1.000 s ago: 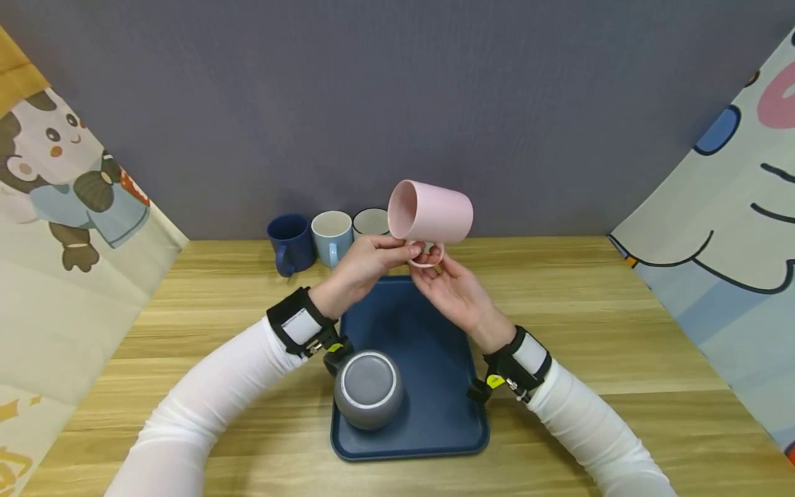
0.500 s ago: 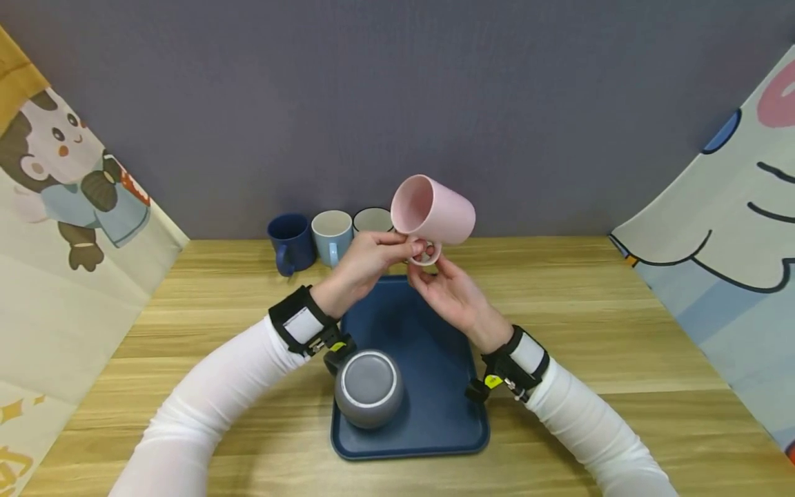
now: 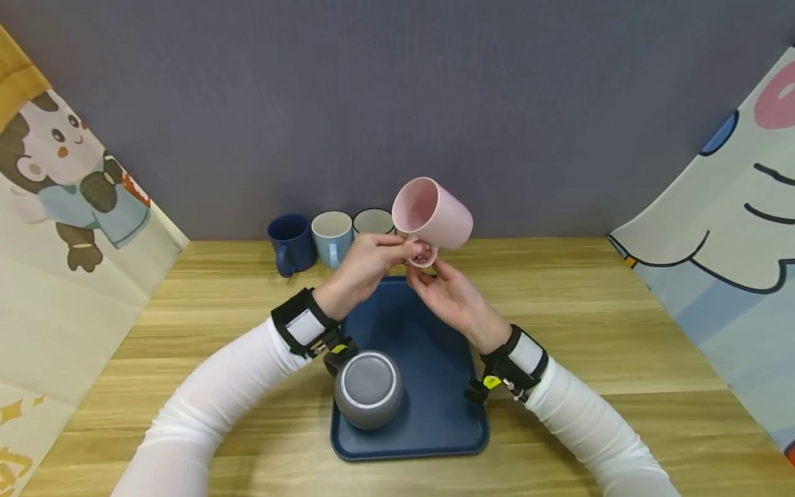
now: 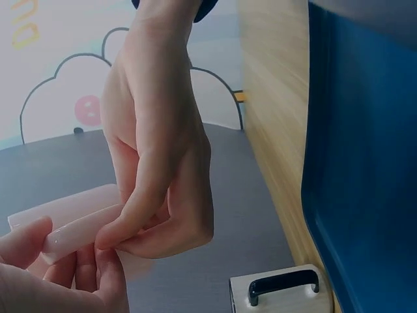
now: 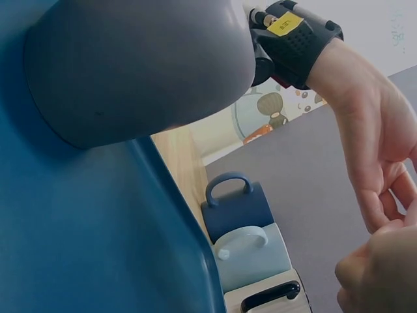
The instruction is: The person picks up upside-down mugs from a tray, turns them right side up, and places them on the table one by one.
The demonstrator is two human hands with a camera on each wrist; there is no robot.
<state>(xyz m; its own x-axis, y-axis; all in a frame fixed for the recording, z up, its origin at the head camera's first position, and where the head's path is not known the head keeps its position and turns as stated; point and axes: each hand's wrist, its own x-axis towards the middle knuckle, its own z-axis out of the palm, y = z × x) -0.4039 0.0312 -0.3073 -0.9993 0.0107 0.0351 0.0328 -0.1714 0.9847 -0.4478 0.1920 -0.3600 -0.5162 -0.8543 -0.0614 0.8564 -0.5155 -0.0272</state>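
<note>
A pink mug (image 3: 444, 221) hangs tilted above the far end of the tray, its opening towards the upper left and its handle (image 3: 422, 255) down. My left hand (image 3: 366, 269) pinches that handle between thumb and fingers. From below, my right hand (image 3: 455, 300) holds the handle too, its thumb and curled fingertips on it; the left wrist view shows both hands meeting at the pale pink handle (image 4: 81, 235). In the right wrist view the mug is out of sight, and only the hands appear at the right edge.
A grey mug (image 3: 369, 388) stands upside down on the near left of the dark blue tray (image 3: 437, 421). Along the back wall stand a navy mug (image 3: 295, 243), a light blue mug (image 3: 333, 238) and a white mug (image 3: 373, 222) with a black rim and handle, partly hidden.
The pink mug has turned in my hands, so its opening faces the head camera more and its base has swung down. Both hands have shifted only slightly.
</note>
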